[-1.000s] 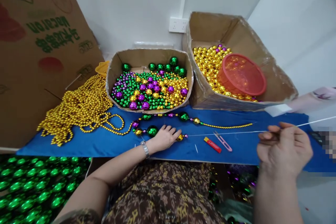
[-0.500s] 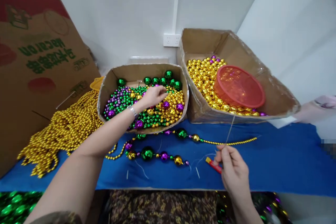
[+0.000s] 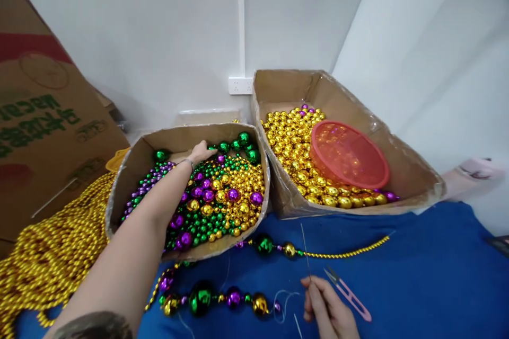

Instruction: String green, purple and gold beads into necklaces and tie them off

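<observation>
My left hand [image 3: 201,152] reaches to the back of a cardboard box [image 3: 186,132] of mixed beads. Its fingers stretch toward the large green beads [image 3: 224,146]; the fingertips are partly hidden, and I see no bead held. Over the table my right hand [image 3: 328,307] pinches a long thin needle [image 3: 305,249], pointing upward. Thread [image 3: 283,296] loops beside that hand. Left of it lies a strand of green, purple and gold beads [image 3: 201,298]. The strand's upper row runs into a thin gold beaded end [image 3: 345,253].
A second box [image 3: 294,206] holds gold beads and a red plastic basin [image 3: 350,153]. Pink thread snips [image 3: 350,294] lie right of my right hand. Gold bead chains [image 3: 59,254] are heaped at left, before a large carton [image 3: 35,116]. Blue cloth [image 3: 417,275] covers the table.
My left hand has moved from the middle of the bead box toward its back, by the large green beads. My right hand still holds the needle; the pink snips now show beside it.
</observation>
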The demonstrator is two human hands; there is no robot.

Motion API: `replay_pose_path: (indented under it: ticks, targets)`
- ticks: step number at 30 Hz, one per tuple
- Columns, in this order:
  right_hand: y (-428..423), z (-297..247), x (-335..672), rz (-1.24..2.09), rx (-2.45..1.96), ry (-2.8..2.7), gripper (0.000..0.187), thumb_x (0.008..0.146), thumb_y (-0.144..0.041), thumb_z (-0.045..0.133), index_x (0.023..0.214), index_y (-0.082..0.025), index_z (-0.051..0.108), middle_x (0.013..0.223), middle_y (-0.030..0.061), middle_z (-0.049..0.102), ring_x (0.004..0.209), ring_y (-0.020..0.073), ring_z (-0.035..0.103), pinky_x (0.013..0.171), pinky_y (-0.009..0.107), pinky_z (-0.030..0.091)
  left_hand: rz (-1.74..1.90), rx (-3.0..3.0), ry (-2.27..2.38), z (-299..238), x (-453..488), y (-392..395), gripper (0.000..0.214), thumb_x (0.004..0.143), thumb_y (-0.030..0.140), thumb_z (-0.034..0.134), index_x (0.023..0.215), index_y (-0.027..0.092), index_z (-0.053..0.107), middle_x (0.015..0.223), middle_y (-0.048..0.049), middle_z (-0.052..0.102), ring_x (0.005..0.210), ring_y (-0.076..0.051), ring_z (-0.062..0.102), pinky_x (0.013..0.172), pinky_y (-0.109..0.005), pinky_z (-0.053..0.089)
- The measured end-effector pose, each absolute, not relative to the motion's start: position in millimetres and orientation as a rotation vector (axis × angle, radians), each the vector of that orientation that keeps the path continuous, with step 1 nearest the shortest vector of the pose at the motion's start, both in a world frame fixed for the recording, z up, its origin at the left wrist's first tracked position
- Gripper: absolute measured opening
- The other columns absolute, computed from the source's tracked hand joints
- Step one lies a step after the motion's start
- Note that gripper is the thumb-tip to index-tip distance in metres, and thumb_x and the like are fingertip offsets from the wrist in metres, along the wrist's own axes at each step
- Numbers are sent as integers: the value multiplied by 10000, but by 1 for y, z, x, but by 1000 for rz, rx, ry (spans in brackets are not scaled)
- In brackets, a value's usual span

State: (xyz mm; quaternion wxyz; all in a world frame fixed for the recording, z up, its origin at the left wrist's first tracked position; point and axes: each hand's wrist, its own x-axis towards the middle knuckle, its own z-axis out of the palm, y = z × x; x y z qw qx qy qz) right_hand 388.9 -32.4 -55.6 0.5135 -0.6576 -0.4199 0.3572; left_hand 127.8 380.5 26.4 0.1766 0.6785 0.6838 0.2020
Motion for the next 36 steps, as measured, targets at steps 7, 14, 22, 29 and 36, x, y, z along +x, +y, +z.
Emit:
replay_pose_path:
  ticks: [7, 14, 22, 29, 36]
  targets:
    - [0, -44, 382, 761, -1392, -1457, 269, 973, -366, 422, 1016, -193, 623, 619, 1, 625, 536, 138, 630, 513, 206, 506, 1032, 1561, 1197, 49, 134, 308, 484, 735, 398, 715, 1147, 181, 582, 1133, -98, 644, 939, -200, 637, 753, -324, 567]
    - [18, -24, 366, 484, -1355, -1653, 193, 962, -251, 455, 1023, -211, 634, 777, 26, 719, 662, 147, 697, 637, 221, 546, 963, 820, 809, 54, 163, 193, 320, 837, 465, 610, 973, 176, 601, 875, -68, 697, 739, -187, 688, 717, -346, 587]
    - [14, -24, 365, 274, -1334, -1722, 183, 955, -195, 461, 1017, -203, 633, 905, 53, 751, 781, 169, 724, 726, 260, 563, 919, 672, 785, 35, 178, 146, 348, 872, 511, 550, 1011, 193, 561, 930, -80, 688, 744, -190, 687, 678, -305, 589]
    - [8, -23, 367, 223, -1352, -1756, 197, 962, -206, 449, 1021, -204, 637, 888, 51, 754, 759, 169, 727, 732, 269, 573, 912, 718, 785, 33, 177, 135, 348, 872, 517, 550, 985, 188, 576, 918, -79, 681, 740, -187, 688, 674, -308, 595]
    - [8, -27, 366, 93, -1391, -1802, 218, 957, -204, 447, 1015, -195, 656, 889, 66, 756, 758, 180, 729, 721, 269, 569, 992, 1119, 708, 24, 181, 104, 412, 798, 359, 709, 1171, 236, 584, 1098, -61, 624, 908, -180, 640, 769, -341, 592]
